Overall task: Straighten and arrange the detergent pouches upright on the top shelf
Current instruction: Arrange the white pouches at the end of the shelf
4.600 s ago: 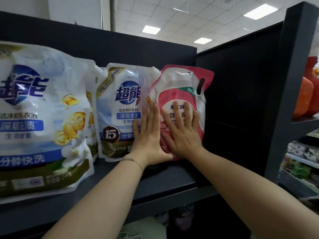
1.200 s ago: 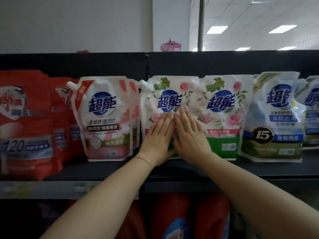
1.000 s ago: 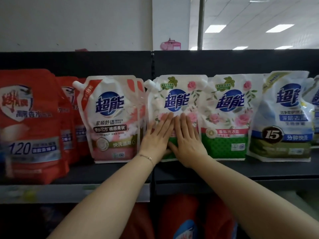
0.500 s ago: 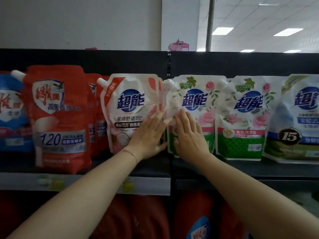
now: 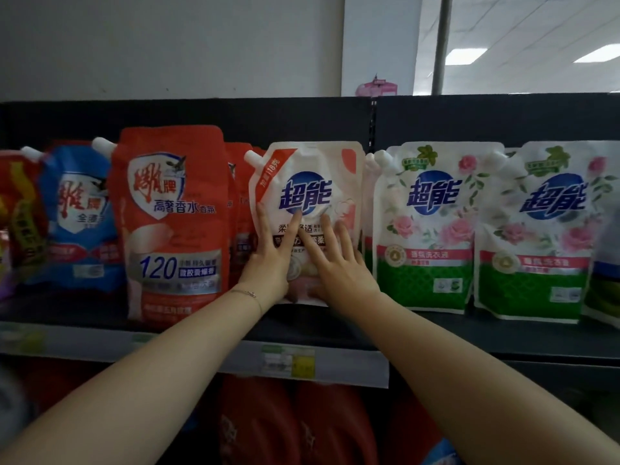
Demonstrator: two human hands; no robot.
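Note:
A white and peach detergent pouch stands upright on the black top shelf. My left hand and my right hand both press flat on its lower front, fingers straight and spread. To its right stand two white and green rose pouches, upright side by side. To its left a tall red pouch stands nearer the shelf edge, with more red pouches behind it. A blue pouch stands further left.
The shelf's black back panel rises behind the pouches. A price-label strip runs along the shelf's front edge. Red containers fill the shelf below. Another pouch is cut off at the right edge.
Both hands have moved left along the shelf, from the first rose pouch onto the white and peach pouch. The view has shifted left with them, bringing the blue pouch into sight.

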